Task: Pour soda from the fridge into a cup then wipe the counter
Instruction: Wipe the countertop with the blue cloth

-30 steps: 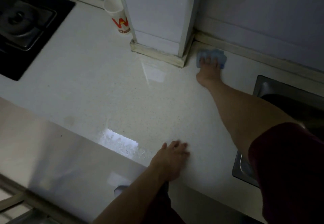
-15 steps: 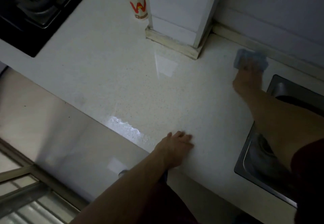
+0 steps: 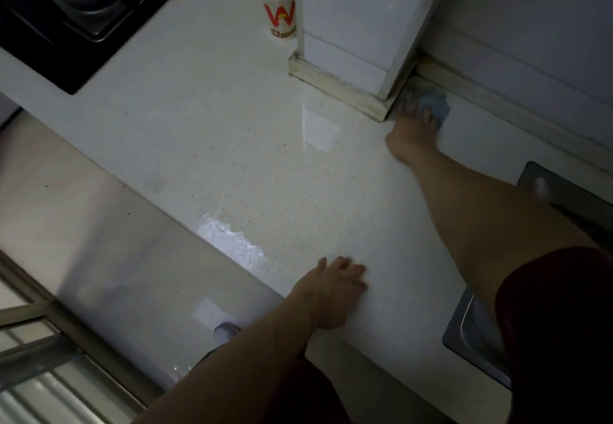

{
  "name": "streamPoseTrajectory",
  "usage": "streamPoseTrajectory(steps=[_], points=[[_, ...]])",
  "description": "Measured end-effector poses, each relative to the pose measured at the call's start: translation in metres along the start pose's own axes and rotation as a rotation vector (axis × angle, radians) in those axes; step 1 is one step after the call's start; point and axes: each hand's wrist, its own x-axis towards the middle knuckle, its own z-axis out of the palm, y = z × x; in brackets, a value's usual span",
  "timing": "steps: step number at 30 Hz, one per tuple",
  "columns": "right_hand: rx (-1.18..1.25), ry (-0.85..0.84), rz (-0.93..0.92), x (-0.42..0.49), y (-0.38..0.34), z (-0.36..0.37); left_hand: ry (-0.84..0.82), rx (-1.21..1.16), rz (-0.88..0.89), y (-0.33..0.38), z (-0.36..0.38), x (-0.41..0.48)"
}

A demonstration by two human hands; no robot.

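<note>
Right hand (image 3: 414, 131), fingers flat, presses blue cloth (image 3: 436, 105) at pillar (image 3: 358, 25) base corner; left hand (image 3: 331, 287) (spread, on counter (image 3: 232, 158)) well apart.

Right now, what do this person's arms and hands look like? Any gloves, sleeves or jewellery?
Both the left hand and right hand are bare: no gloves, and no ring or watch that shows in the dim light. The forearms are uncovered. A dark red short sleeve covers the right upper arm.

Right arm reaches out straight, right hand (image 3: 414, 131) at two o'clock pressing down, fingers spread; left hand (image 3: 331, 286) lies flat at six o'clock.
</note>
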Motion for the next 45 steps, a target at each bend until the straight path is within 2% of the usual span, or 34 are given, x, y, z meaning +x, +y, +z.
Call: streamPoseTrajectory(steps=[4, 7, 13, 15, 18, 20, 24, 26, 28, 29, 31, 34, 36, 39, 41, 45], points=[[0.016, 0.037, -0.123, -0.015, 0.019, 0.002, 0.035, 0.051, 0.024, -0.004, 0.006, 0.002], [0.025, 0.056, -0.111, -0.044, 0.045, 0.013, 0.041, 0.108, 0.039, -0.007, 0.015, 0.003], [0.022, -0.005, 0.176, -0.133, 0.091, 0.035, 0.117, 0.135, 0.066, -0.009, 0.024, -0.003], [0.012, -0.083, 0.287, -0.142, 0.088, 0.036, 0.162, 0.095, 0.045, -0.013, 0.026, -0.013], [0.148, -0.151, 0.440, -0.135, 0.051, 0.035, 0.185, 0.108, 0.011, -0.026, 0.030, -0.034], [0.135, -0.081, 0.331, -0.133, 0.013, 0.037, 0.195, 0.130, -0.029, -0.038, 0.036, -0.046], [0.030, 0.032, -0.083, -0.150, -0.071, 0.041, 0.190, 0.189, -0.074, -0.060, 0.053, -0.065], [0.010, 0.011, -0.210, -0.154, -0.084, 0.046, 0.150, 0.207, -0.052, -0.068, 0.057, -0.069], [0.017, 0.035, -0.251, -0.163, -0.069, 0.053, 0.127, 0.178, -0.027, -0.074, 0.054, -0.069], [0.072, 0.059, -0.215, -0.173, -0.057, 0.056, 0.119, 0.155, -0.010, -0.077, 0.051, -0.068], [0.228, 0.077, -0.032, -0.201, -0.021, 0.063, 0.108, 0.117, 0.029, -0.082, 0.045, -0.066], [0.292, 0.016, 0.243, -0.256, 0.018, 0.074, 0.118, 0.119, 0.073, -0.090, 0.045, -0.068], [0.329, 0.056, 0.358, -0.283, 0.020, 0.087, 0.160, 0.127, 0.092, -0.095, 0.052, -0.069], [0.301, 0.047, 0.536, -0.301, -0.023, 0.097, 0.253, 0.153, 0.083, -0.104, 0.064, -0.073], [0.297, 0.064, 0.436, -0.305, -0.066, 0.099, 0.304, 0.191, 0.083, -0.111, 0.072, -0.075], [0.264, 0.113, -0.002, -0.318, -0.113, 0.116, 0.389, 0.209, 0.151, -0.122, 0.082, -0.081]])
